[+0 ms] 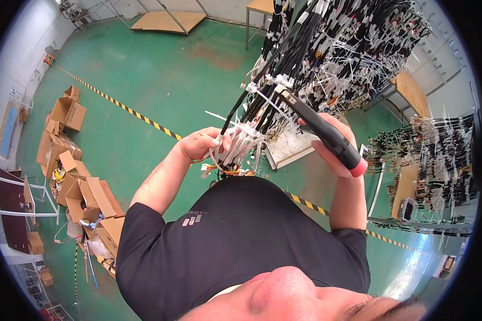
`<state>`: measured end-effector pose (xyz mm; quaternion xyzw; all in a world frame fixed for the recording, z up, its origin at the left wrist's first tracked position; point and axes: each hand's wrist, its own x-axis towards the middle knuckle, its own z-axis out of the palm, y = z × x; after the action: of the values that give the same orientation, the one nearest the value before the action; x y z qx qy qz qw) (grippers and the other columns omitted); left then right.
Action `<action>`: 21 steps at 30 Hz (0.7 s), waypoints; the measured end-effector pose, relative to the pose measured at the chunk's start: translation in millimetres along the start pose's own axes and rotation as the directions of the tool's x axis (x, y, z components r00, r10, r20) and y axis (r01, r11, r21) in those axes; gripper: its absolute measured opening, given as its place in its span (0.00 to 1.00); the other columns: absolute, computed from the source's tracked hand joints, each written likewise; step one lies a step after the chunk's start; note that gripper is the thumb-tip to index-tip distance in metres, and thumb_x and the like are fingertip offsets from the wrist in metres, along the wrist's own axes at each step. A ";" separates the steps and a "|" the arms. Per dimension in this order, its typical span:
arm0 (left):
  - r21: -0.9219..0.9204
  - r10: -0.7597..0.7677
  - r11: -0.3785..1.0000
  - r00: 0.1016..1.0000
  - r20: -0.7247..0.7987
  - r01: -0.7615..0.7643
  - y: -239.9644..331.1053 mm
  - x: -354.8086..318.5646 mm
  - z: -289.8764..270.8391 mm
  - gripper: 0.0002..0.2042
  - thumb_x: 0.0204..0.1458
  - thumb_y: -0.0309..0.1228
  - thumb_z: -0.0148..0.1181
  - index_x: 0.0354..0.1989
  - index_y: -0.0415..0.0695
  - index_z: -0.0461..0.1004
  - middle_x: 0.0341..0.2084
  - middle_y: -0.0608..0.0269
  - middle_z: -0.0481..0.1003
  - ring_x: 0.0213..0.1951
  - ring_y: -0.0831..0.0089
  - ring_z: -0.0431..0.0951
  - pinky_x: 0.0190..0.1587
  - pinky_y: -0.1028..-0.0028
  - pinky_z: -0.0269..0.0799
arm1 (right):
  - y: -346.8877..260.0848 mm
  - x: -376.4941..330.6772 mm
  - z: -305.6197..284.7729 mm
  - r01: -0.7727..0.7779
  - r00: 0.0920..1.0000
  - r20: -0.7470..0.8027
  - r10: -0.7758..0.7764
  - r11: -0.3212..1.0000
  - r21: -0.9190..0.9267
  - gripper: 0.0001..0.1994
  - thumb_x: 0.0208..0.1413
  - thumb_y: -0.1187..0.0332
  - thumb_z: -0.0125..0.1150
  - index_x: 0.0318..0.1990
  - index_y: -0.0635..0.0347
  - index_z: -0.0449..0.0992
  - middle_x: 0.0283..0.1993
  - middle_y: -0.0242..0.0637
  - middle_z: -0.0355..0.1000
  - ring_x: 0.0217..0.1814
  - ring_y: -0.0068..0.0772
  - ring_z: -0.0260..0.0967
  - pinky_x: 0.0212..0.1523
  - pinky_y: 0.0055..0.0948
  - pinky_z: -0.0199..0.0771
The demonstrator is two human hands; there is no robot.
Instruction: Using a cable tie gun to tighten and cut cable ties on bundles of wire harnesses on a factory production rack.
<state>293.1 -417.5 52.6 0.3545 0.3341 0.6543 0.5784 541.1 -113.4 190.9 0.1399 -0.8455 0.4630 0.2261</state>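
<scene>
Left hand (201, 143) is closed round a bunch of white connectors and zip-tie tails at the end of a black harness (251, 107); the bundle runs up from the fingers toward the loaded rack (348, 48). Right hand (332, 144) is clenched on a black cutter (318, 125) with a red butt, its tip just above the left fingertips, at a white tie (262, 97). For a clean trim, judging by this: keep the bundle taut, seat the tip flush on the tie head, keep wires and left fingers out of the blade line. Tip contact is too small to tell.
</scene>
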 end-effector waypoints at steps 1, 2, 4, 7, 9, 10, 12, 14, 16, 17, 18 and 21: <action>0.016 -0.007 1.000 1.000 0.013 0.007 -8.1 -3.7 -14.2 0.17 0.58 0.42 0.67 0.42 0.38 0.81 0.47 0.52 0.82 0.49 0.61 0.83 0.55 0.64 0.78 | 2.0 1.5 0.8 0.001 1.000 -0.001 -0.001 1.000 -0.003 0.23 0.54 0.76 0.62 0.59 0.69 0.77 0.51 0.48 0.79 0.49 0.46 0.78 0.54 0.37 0.76; 0.030 -0.015 0.999 0.999 0.028 0.014 -8.8 -3.4 -16.8 0.17 0.57 0.42 0.67 0.42 0.38 0.81 0.45 0.53 0.83 0.48 0.62 0.83 0.55 0.65 0.78 | 3.6 3.9 0.8 -0.016 1.000 0.005 0.016 0.999 -0.038 0.22 0.54 0.76 0.61 0.59 0.68 0.77 0.50 0.47 0.78 0.48 0.46 0.77 0.53 0.37 0.76; 0.013 -0.019 1.000 0.999 0.031 0.018 -11.9 -4.4 -20.1 0.18 0.56 0.43 0.68 0.41 0.37 0.82 0.43 0.55 0.83 0.48 0.64 0.82 0.54 0.67 0.77 | 5.9 6.5 0.0 -0.084 0.996 0.021 0.086 0.994 -0.066 0.23 0.53 0.76 0.61 0.59 0.65 0.77 0.49 0.45 0.78 0.48 0.45 0.77 0.52 0.36 0.76; 0.047 -0.038 0.998 0.998 0.056 0.035 -4.5 -3.7 -16.0 0.19 0.54 0.42 0.68 0.41 0.36 0.83 0.43 0.56 0.83 0.47 0.64 0.82 0.56 0.67 0.75 | 2.8 19.4 0.7 0.016 0.997 0.083 -0.006 0.992 -0.121 0.24 0.52 0.76 0.62 0.59 0.65 0.77 0.50 0.45 0.78 0.48 0.46 0.78 0.53 0.37 0.77; 0.050 -0.022 0.999 0.998 0.052 0.019 -1.2 -5.6 -14.2 0.19 0.52 0.42 0.68 0.42 0.36 0.83 0.41 0.57 0.83 0.47 0.65 0.81 0.56 0.67 0.74 | 9.0 19.7 0.0 -0.001 0.993 0.113 0.017 0.990 -0.144 0.24 0.52 0.76 0.62 0.60 0.65 0.78 0.51 0.46 0.79 0.49 0.47 0.78 0.54 0.38 0.77; 0.049 -0.014 0.999 0.999 0.050 0.012 -0.7 -6.4 -15.1 0.19 0.52 0.42 0.68 0.42 0.36 0.83 0.41 0.57 0.83 0.47 0.65 0.81 0.56 0.67 0.74 | 13.4 19.8 0.8 0.015 0.994 0.110 -0.005 0.996 -0.093 0.24 0.52 0.75 0.63 0.60 0.65 0.78 0.51 0.46 0.79 0.49 0.48 0.78 0.55 0.39 0.77; 0.058 -0.017 0.998 0.999 0.049 0.014 -0.9 -7.3 -17.4 0.20 0.51 0.42 0.68 0.42 0.36 0.84 0.41 0.58 0.83 0.47 0.65 0.81 0.57 0.67 0.74 | 12.2 22.5 1.6 0.023 0.993 0.118 -0.014 0.997 -0.075 0.24 0.52 0.74 0.65 0.60 0.65 0.78 0.52 0.47 0.79 0.51 0.51 0.78 0.56 0.40 0.78; 0.053 -0.009 0.999 0.998 0.058 0.006 -0.5 -6.7 -17.3 0.20 0.52 0.42 0.68 0.42 0.36 0.84 0.41 0.58 0.83 0.47 0.66 0.81 0.57 0.67 0.74 | 16.5 24.4 6.1 0.069 0.991 0.122 -0.059 0.994 -0.082 0.24 0.53 0.74 0.65 0.60 0.65 0.78 0.53 0.48 0.79 0.53 0.52 0.79 0.57 0.41 0.78; 0.048 -0.002 0.999 0.998 0.067 -0.002 2.4 -6.9 -15.5 0.20 0.52 0.42 0.68 0.43 0.36 0.84 0.41 0.58 0.83 0.47 0.67 0.80 0.57 0.66 0.73 | 14.8 26.1 11.3 0.061 0.992 0.116 -0.048 0.992 -0.108 0.24 0.53 0.74 0.64 0.60 0.65 0.79 0.53 0.48 0.80 0.54 0.53 0.79 0.58 0.42 0.78; 0.071 -0.031 0.997 0.997 0.075 0.026 10.3 -7.1 -9.5 0.20 0.54 0.42 0.67 0.44 0.36 0.84 0.42 0.58 0.83 0.48 0.66 0.80 0.58 0.66 0.73 | 14.1 27.0 14.4 0.063 0.993 0.108 -0.050 0.991 -0.116 0.24 0.53 0.74 0.64 0.60 0.65 0.79 0.53 0.49 0.80 0.54 0.53 0.79 0.59 0.42 0.78; 0.094 -0.059 0.994 0.995 0.080 0.052 16.6 -8.5 -3.8 0.20 0.56 0.42 0.66 0.45 0.35 0.84 0.44 0.57 0.82 0.50 0.66 0.80 0.59 0.65 0.72 | 11.1 28.1 18.7 0.069 0.994 0.089 -0.057 0.989 -0.130 0.23 0.52 0.76 0.62 0.59 0.65 0.79 0.53 0.50 0.80 0.54 0.53 0.80 0.59 0.41 0.79; 0.132 -0.048 0.991 0.994 0.099 0.035 24.0 -7.5 9.3 0.19 0.60 0.41 0.64 0.47 0.34 0.84 0.46 0.55 0.82 0.52 0.64 0.79 0.62 0.63 0.70 | 7.6 34.3 26.1 0.090 0.995 0.060 -0.077 0.966 -0.243 0.25 0.51 0.74 0.63 0.60 0.66 0.78 0.56 0.51 0.80 0.54 0.56 0.81 0.58 0.40 0.79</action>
<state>289.2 -427.3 77.3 0.4174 0.3536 0.6001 0.5836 501.7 -132.4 190.7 0.1580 -0.8951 0.3412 0.2396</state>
